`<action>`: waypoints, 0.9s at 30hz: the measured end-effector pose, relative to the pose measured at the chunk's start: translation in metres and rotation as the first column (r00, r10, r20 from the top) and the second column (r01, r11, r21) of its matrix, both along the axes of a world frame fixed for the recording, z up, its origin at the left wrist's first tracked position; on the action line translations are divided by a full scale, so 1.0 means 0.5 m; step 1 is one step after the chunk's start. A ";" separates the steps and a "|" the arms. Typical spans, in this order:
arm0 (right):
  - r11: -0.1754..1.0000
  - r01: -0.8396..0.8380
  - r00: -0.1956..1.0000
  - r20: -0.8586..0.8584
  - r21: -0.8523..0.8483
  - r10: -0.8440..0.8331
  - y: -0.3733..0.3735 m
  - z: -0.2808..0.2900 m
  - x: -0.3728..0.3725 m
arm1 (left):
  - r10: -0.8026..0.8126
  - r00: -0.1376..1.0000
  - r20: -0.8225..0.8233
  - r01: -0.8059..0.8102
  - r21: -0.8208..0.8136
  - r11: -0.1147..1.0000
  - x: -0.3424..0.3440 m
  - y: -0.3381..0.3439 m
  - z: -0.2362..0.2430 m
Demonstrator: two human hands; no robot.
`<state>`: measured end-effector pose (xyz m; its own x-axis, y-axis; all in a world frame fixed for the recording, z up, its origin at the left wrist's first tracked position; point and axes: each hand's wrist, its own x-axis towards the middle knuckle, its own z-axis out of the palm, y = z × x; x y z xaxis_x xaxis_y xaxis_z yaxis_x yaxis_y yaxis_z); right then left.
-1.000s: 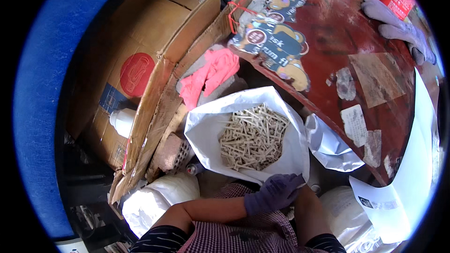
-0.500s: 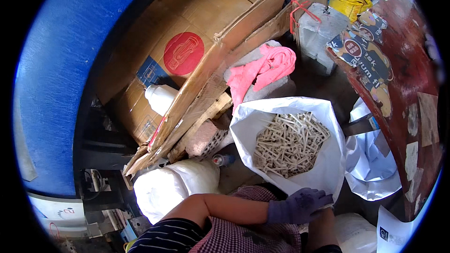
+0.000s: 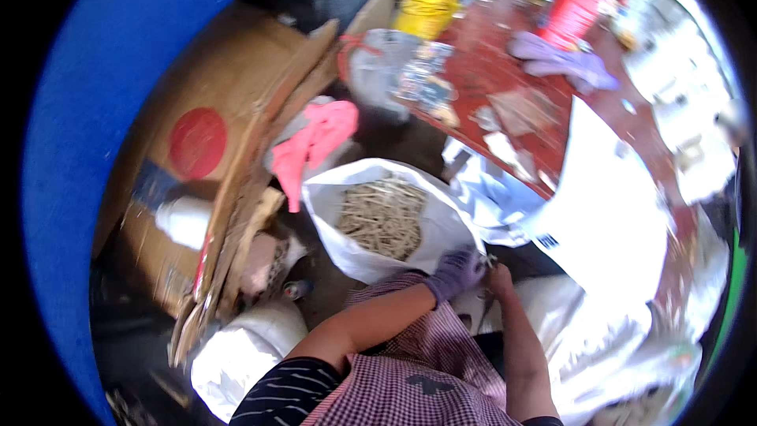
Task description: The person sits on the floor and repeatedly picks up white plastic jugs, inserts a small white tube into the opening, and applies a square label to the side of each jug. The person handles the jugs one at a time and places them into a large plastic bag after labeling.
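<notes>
A white sack (image 3: 323, 213) stands in front of me, full of short pale sticks (image 3: 378, 217). My left hand (image 3: 461, 270), in a purple glove, is closed on the sack's near right rim. Just beside it my bare right hand (image 3: 498, 278) is closed, at a small pale object that is too blurred to make out. My checked apron (image 3: 394, 394) shows below both hands.
Cardboard sheets (image 3: 197, 71), a white bottle (image 3: 185, 221) and a pink cloth (image 3: 319, 134) lie left. A red board (image 3: 489, 71) holds a purple glove (image 3: 564, 63) and a red container (image 3: 579, 4). A yellow bag (image 3: 426, 4), white sheet (image 3: 599, 205) and white sacks (image 3: 236, 355) surround the work.
The view has swung and blurred, showing more of the red board's right side. My right hand has come out from behind my left and now shows beside it at the sack's rim.
</notes>
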<state>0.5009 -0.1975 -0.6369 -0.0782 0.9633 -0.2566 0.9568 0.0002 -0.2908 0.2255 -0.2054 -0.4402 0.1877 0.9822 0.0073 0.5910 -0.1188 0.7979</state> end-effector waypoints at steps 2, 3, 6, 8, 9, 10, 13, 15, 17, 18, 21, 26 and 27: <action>0.962 0.263 0.914 -0.339 0.079 -0.222 -0.063 0.183 -0.121 | 0.138 0.989 -0.050 -0.133 0.100 0.986 -0.020 -0.012 -0.005; 0.927 0.173 0.940 -0.336 0.334 -0.055 -0.106 0.247 -0.147 | 0.144 0.990 0.011 -0.144 0.101 0.984 -0.032 -0.016 0.011; 0.904 0.403 0.739 -0.635 0.147 -0.226 -0.201 0.528 -0.245 | 0.147 0.987 0.067 -0.160 0.285 0.945 -0.088 -0.075 0.112; 0.907 0.382 0.641 -0.758 0.177 -0.121 -0.231 0.602 -0.293 | 0.108 0.982 0.155 -0.159 0.367 0.917 -0.163 -0.139 0.158; 0.910 0.358 0.589 -0.807 0.209 -0.046 -0.233 0.631 -0.315 | 0.118 0.979 0.169 -0.172 0.357 0.918 -0.210 -0.172 0.183; 0.922 0.312 0.631 -0.776 0.228 -0.021 -0.220 0.651 -0.336 | 0.125 0.974 0.189 -0.187 0.358 0.915 -0.265 -0.195 0.210; 0.879 -0.017 0.779 -0.546 0.476 0.310 -0.129 0.656 -0.418 | 0.206 0.964 0.169 -0.264 0.521 0.812 -0.464 -0.220 0.274; 0.933 -0.110 0.871 -0.420 0.343 0.257 -0.102 0.666 -0.449 | 0.488 0.868 -0.087 -0.308 0.677 0.668 -0.642 -0.218 0.332; 0.928 -0.045 0.837 -0.494 0.369 0.237 -0.111 0.676 -0.477 | 0.611 0.787 0.085 -0.496 0.675 0.545 -0.813 -0.235 0.373; 0.951 -0.071 0.777 -0.582 0.302 0.242 -0.119 0.676 -0.466 | 0.783 0.614 0.103 -0.585 0.725 0.363 -0.901 -0.245 0.379; 0.966 -0.085 0.735 -0.639 0.243 0.225 -0.161 0.656 -0.413 | 0.985 0.116 0.126 -0.880 0.473 0.043 -1.173 -0.312 0.284; 0.989 -0.048 0.856 -0.505 0.139 0.112 -0.278 0.641 -0.336 | 0.968 -0.055 -0.246 -0.992 0.124 -0.025 -1.341 -0.378 0.146; 0.991 -0.017 0.856 -0.511 0.131 0.083 -0.290 0.638 -0.330 | 0.990 0.037 -0.135 -0.994 -0.112 0.022 -1.303 -0.376 0.170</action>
